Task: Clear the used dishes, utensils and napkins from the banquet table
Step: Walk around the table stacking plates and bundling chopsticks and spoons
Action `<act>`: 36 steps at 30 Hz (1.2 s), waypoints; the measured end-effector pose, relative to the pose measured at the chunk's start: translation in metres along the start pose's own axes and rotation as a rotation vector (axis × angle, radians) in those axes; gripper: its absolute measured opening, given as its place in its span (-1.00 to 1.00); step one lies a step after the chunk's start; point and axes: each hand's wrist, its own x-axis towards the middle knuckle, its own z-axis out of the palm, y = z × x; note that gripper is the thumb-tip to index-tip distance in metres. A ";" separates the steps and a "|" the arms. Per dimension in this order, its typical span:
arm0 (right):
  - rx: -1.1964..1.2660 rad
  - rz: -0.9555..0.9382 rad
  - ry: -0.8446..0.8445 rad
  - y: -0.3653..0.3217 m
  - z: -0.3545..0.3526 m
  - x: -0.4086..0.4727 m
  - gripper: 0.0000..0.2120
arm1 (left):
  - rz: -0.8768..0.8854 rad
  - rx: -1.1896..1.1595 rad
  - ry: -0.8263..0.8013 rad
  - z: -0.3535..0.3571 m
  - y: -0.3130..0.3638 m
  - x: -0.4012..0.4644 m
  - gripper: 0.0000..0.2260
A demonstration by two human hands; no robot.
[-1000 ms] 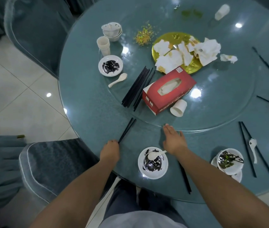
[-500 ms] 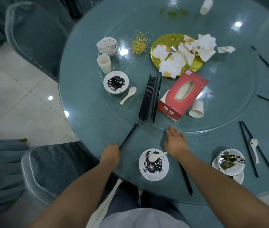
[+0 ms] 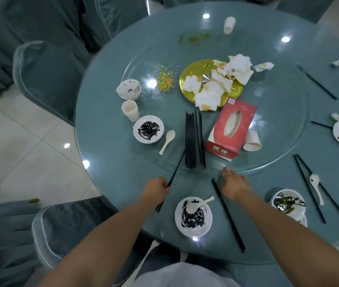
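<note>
At table edge, left hand (image 3: 157, 190) fingers grasp thin black chopsticks (image 3: 176, 169); right hand (image 3: 234, 184) fingers released.

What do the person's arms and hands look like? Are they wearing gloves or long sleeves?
No gloves and no long sleeves. Both forearms are bare all the way down to the left hand and the right hand. No watch, bracelet or ring shows. At the bottom edge there is a bit of light grey clothing on the body.

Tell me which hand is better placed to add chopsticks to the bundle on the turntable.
Left. The left hand already grips a pair of black chopsticks whose tips reach the chopstick bundle. The right hand lies open at the turntable's rim, holding nothing.
</note>
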 end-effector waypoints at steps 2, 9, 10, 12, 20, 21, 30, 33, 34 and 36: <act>0.009 -0.008 -0.004 0.005 -0.002 0.002 -0.28 | -0.017 -0.032 0.024 -0.006 0.023 0.015 -0.91; 0.012 0.000 0.001 0.015 0.003 0.008 -0.25 | -0.068 -0.002 0.064 -0.020 0.083 0.084 -0.91; 0.015 0.007 0.008 0.014 0.003 0.010 -0.25 | -0.075 0.004 0.069 -0.020 0.088 0.094 -0.91; 0.032 0.022 0.022 0.012 0.006 0.011 -0.24 | -0.078 0.048 0.063 -0.019 0.096 0.109 -0.86; 0.073 0.045 0.112 0.001 0.022 0.012 -0.31 | -0.074 0.027 0.079 -0.007 0.106 0.134 -0.84; 0.079 0.042 0.124 0.001 0.024 0.011 -0.31 | -0.055 0.023 0.085 -0.007 0.104 0.133 -0.82; 0.230 0.138 0.245 0.004 0.064 -0.039 -0.64 | 0.227 0.186 0.115 -0.002 0.053 0.097 -0.80; 0.218 0.223 0.152 0.010 0.089 -0.064 -0.77 | 0.250 0.222 0.060 -0.003 0.043 0.091 -0.76; 0.225 0.253 0.128 0.012 0.096 -0.071 -0.76 | 0.253 0.233 0.050 -0.004 0.042 0.090 -0.75; 0.244 0.304 0.097 0.014 0.108 -0.079 -0.67 | 0.256 0.263 0.037 -0.006 0.040 0.090 -0.72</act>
